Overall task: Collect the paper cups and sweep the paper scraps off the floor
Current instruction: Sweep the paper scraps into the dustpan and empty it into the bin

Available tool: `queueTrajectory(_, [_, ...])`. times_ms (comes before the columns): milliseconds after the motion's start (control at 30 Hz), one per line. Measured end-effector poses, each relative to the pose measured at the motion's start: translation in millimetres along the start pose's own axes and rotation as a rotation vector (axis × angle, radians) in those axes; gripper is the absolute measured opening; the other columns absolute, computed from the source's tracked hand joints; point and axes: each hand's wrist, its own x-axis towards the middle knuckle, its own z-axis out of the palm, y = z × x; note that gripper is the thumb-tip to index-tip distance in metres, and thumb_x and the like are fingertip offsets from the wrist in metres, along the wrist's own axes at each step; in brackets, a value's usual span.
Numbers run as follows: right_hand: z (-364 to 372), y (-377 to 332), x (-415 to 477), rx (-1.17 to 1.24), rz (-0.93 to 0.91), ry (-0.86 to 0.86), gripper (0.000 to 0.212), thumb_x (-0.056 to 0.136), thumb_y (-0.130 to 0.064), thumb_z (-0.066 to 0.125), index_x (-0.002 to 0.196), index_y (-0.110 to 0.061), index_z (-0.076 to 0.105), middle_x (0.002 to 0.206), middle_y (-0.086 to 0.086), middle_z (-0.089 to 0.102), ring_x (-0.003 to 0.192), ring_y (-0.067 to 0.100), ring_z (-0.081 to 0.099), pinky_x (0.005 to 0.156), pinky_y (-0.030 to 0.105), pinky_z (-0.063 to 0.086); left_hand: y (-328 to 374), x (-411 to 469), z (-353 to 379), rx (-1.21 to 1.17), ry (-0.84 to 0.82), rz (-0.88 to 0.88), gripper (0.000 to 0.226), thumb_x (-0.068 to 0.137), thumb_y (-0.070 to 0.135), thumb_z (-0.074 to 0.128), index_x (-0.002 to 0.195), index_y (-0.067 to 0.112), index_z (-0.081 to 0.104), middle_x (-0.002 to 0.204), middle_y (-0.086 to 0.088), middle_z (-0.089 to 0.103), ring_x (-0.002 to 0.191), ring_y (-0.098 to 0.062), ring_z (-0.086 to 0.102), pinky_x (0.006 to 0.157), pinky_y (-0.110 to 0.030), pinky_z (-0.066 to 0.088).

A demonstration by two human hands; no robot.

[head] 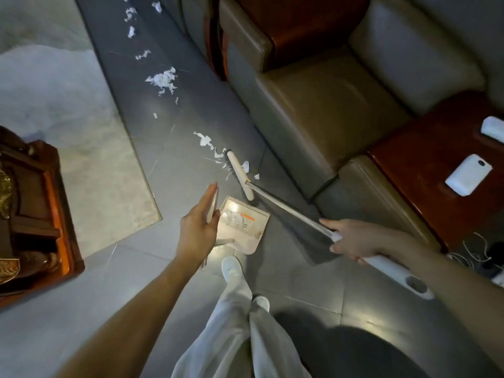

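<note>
My right hand point(351, 238) grips the white handle of a broom point(289, 211). Its beige head point(240, 173) rests on the grey floor among white paper scraps point(204, 140), just beyond a beige dustpan point(245, 233). The dustpan stands on the floor in front of my feet, with white crumpled pieces point(233, 216) lying in it. My left hand point(196, 230) holds the top of the dustpan's upright handle, fingers stretched along it and thumb round it. A larger scrap pile point(162, 79) and smaller bits point(131, 31) trail away up the floor. I cannot make out any paper cup.
A grey-brown leather sofa point(313, 110) runs along the right. Its wooden armrest table point(409, 192) carries a white device point(467, 174). A carved wooden table point(35, 214) stands at the left on a pale rug point(68, 118). Cables point(477, 252) lie at the right edge.
</note>
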Motion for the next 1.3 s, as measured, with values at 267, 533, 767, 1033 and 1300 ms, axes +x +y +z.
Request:
queueTrajectory(267, [-109.5, -67.5, 63.4, -0.226, 0.020, 0.121, 0.072, 0.095, -0.012, 0.047, 0.153, -0.035, 0.010, 0.090, 0.003, 0.056, 0.064, 0.017, 0.059, 0.044, 0.024, 0.048, 28.5, 77.8, 5.5, -0.061, 0.051, -0.026, 0.062, 0.099, 0.017, 0.047, 0.119, 0.068, 0.019, 0.138, 0.021, 0.035, 0.122, -0.029, 0.053, 0.099, -0.034, 0.042])
queueTrajectory(533, [-231.1, -129.7, 156.5, -0.459, -0.059, 0.130, 0.053, 0.087, -0.007, 0.050, 0.138, -0.013, 0.040, 0.086, 0.010, 0.060, 0.057, 0.022, 0.061, 0.043, 0.024, 0.044, 64.7, 145.4, 33.9, -0.079, 0.130, -0.109, 0.058, 0.098, 0.020, 0.048, 0.121, 0.065, 0.020, 0.132, 0.028, 0.027, 0.131, -0.028, 0.045, 0.105, -0.043, 0.035])
queueTrajectory(767, [-325.6, -192.9, 245.5, -0.732, -0.210, 0.136, 0.041, 0.087, 0.002, 0.051, 0.126, -0.008, 0.048, 0.087, 0.010, 0.055, 0.058, 0.020, 0.056, 0.045, 0.028, 0.044, 92.6, 185.2, 67.3, -0.113, 0.389, -0.309, 0.056, 0.097, 0.017, 0.051, 0.131, 0.053, 0.023, 0.126, 0.023, 0.036, 0.105, -0.003, 0.044, 0.076, -0.023, 0.047])
queueTrajectory(1033, [-353.5, -239.4, 316.1, -0.998, -0.338, 0.078, 0.052, 0.091, -0.003, 0.053, 0.140, -0.011, 0.039, 0.112, 0.014, 0.058, 0.061, 0.019, 0.057, 0.053, 0.030, 0.052, 110.1, 202.5, 90.8, -0.068, 0.464, -0.359, 0.067, 0.093, 0.007, 0.056, 0.139, 0.041, 0.021, 0.125, 0.020, 0.044, 0.109, -0.005, 0.049, 0.090, -0.011, 0.035])
queueTrajectory(1300, [-360.6, -173.3, 279.2, -1.205, -0.336, -0.211, 0.065, 0.092, -0.002, 0.048, 0.149, -0.023, 0.026, 0.085, 0.001, 0.052, 0.061, 0.013, 0.056, 0.045, 0.022, 0.047, 114.0, 230.3, 89.4, -0.138, 0.617, -0.382, 0.063, 0.094, 0.006, 0.054, 0.135, 0.046, 0.029, 0.131, 0.029, 0.036, 0.119, 0.000, 0.044, 0.092, -0.002, 0.028])
